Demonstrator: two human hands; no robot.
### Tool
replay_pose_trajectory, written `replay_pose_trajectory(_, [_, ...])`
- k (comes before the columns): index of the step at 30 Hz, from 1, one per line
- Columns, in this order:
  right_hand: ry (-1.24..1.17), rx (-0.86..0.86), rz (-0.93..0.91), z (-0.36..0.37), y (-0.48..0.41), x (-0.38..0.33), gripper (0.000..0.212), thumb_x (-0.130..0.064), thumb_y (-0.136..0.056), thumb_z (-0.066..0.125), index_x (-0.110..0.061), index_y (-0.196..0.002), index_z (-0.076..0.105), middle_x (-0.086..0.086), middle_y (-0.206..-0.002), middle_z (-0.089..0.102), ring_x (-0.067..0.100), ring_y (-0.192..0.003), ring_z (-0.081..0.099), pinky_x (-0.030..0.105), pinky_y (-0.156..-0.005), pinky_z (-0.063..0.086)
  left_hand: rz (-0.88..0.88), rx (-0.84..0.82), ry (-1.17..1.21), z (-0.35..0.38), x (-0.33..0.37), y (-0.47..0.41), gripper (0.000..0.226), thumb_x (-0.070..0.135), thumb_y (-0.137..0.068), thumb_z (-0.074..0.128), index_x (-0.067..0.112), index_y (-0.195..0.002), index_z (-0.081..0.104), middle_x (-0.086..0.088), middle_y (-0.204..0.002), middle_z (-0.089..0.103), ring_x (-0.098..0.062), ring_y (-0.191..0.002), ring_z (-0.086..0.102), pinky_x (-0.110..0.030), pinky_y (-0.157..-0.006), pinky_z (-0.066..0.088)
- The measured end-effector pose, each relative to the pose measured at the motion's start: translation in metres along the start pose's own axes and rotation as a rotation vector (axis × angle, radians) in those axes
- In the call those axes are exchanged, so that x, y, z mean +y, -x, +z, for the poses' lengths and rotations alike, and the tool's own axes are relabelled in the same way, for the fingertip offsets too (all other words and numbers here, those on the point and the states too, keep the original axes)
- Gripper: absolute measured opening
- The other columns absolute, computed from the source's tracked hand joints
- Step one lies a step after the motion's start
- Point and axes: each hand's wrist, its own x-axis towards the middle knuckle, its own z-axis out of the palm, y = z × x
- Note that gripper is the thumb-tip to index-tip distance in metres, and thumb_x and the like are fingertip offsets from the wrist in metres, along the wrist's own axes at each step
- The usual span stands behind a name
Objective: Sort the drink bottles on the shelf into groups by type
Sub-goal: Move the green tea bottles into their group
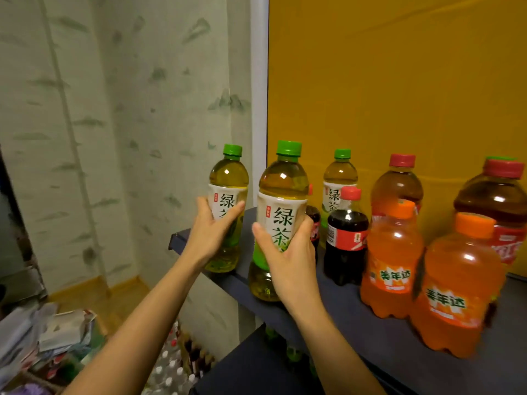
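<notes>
Hands both grasp upright green-tea bottles at the left end of the shelf: left hand wraps the edge bottle, right hand the front bottle, beside a cola bottle.

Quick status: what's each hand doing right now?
The left hand grips the far-left green tea bottle.
The right hand grips the nearer green tea bottle.

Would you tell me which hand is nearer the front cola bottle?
Right. The right hand grips the middle tea bottle just left of the front cola bottle; the left hand grips the leftmost tea bottle, farther away.
</notes>
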Motion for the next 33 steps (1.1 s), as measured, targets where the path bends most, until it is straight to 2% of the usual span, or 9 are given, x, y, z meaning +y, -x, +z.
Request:
replay_pose_trajectory(5, [0.062, 0.043, 0.003, 0.028, -0.017, 0.015, 0.057, -0.037, -0.077, 0.069, -0.022, -0.121, 0.035, -0.012, -0.109, 0.056, -0.001, -0.101, 0.055, 0.016, -0.081, 0.050, -0.016, -0.143, 0.094, 0.009, -0.032, -0.046, 0.038, 0.023, -0.086, 0.061, 0.013, -0.105, 0.030, 0.004, -0.097, 0.052, -0.010, -0.094, 0.056, -0.028, -0.078, 0.050])
replay_pose_trajectory(11, [0.175, 0.144, 0.028, 0.069, -0.044, 0.032, 0.061, -0.039, -0.078, 0.068, -0.023, -0.125, 0.032, -0.010, -0.113, 0.053, -0.005, -0.103, 0.051, 0.011, -0.081, 0.048, 0.022, -0.356, 0.149, 0.021, -0.067, -0.105, 0.036, 0.015, -0.088, 0.059, 0.011, -0.108, 0.029, 0.003, -0.098, 0.048, -0.015, -0.095, 0.055, -0.024, -0.072, 0.050])
replay_pose_trajectory(16, [0.291, 0.232, 0.065, 0.100, -0.060, 0.057, 0.073, -0.044, -0.077, 0.067, -0.023, -0.133, 0.026, -0.005, -0.122, 0.051, 0.008, -0.111, 0.051, 0.032, -0.091, 0.049, 0.121, -0.539, 0.214, 0.030, -0.090, -0.136, 0.079, 0.053, -0.058, 0.065, 0.009, -0.111, 0.026, 0.001, -0.103, 0.044, -0.001, -0.090, 0.052, -0.009, -0.069, 0.048])
replay_pose_trajectory(18, [0.320, 0.267, 0.070, 0.107, -0.065, 0.064, 0.075, -0.045, -0.076, 0.068, -0.022, -0.134, 0.025, -0.005, -0.124, 0.049, 0.010, -0.114, 0.050, 0.032, -0.093, 0.048, 0.132, -0.607, 0.211, 0.033, -0.100, -0.149, 0.086, 0.061, -0.061, 0.068, 0.012, -0.116, 0.025, 0.002, -0.107, 0.044, 0.000, -0.094, 0.054, -0.006, -0.071, 0.047])
replay_pose_trajectory(21, [0.335, 0.311, 0.078, 0.115, -0.073, 0.069, 0.074, -0.041, -0.077, 0.069, -0.022, -0.134, 0.025, -0.004, -0.127, 0.046, 0.010, -0.117, 0.047, 0.031, -0.096, 0.046, 0.135, -0.707, 0.219, 0.036, -0.107, -0.163, 0.065, 0.051, -0.080, 0.059, 0.017, -0.121, 0.021, 0.015, -0.108, 0.041, -0.002, -0.102, 0.052, -0.001, -0.070, 0.043])
replay_pose_trajectory(24, [0.373, 0.334, 0.081, 0.123, -0.082, 0.073, 0.079, -0.039, -0.077, 0.069, -0.020, -0.137, 0.021, -0.003, -0.130, 0.041, 0.010, -0.121, 0.042, 0.030, -0.099, 0.043, 0.199, -0.745, 0.191, 0.038, -0.118, -0.179, 0.103, 0.076, -0.059, 0.060, 0.008, -0.128, 0.023, 0.008, -0.117, 0.043, 0.004, -0.103, 0.049, -0.004, -0.074, 0.045])
replay_pose_trajectory(27, [0.425, 0.353, 0.083, 0.131, -0.092, 0.080, 0.082, -0.041, -0.078, 0.068, -0.021, -0.139, 0.017, -0.003, -0.133, 0.038, 0.011, -0.123, 0.039, 0.034, -0.101, 0.042, 0.209, -0.862, 0.111, 0.045, -0.122, -0.190, 0.071, 0.037, -0.079, 0.055, -0.005, -0.129, 0.027, -0.003, -0.122, 0.039, 0.012, -0.098, 0.046, 0.002, -0.073, 0.041])
replay_pose_trajectory(30, [0.490, 0.369, 0.080, 0.136, -0.095, 0.082, 0.082, -0.041, -0.080, 0.066, -0.019, -0.141, 0.017, -0.001, -0.135, 0.037, 0.014, -0.125, 0.037, 0.035, -0.103, 0.039, 0.132, -0.913, 0.118, 0.048, -0.115, -0.191, 0.020, 0.024, -0.100, 0.031, 0.013, -0.107, 0.046, 0.004, -0.103, 0.053, 0.019, -0.080, 0.056, 0.000, -0.069, 0.042])
replay_pose_trajectory(33, [0.508, 0.340, 0.104, 0.133, -0.091, 0.075, 0.082, -0.040, -0.082, 0.064, -0.018, -0.144, 0.015, -0.001, -0.139, 0.034, 0.013, -0.128, 0.032, 0.032, -0.107, 0.034, 0.010, -0.828, 0.171, 0.032, -0.111, -0.192, 0.048, 0.045, -0.097, 0.012, 0.024, -0.128, 0.042, 0.005, -0.134, 0.043, -0.003, -0.123, 0.042, -0.021, -0.103, 0.029])
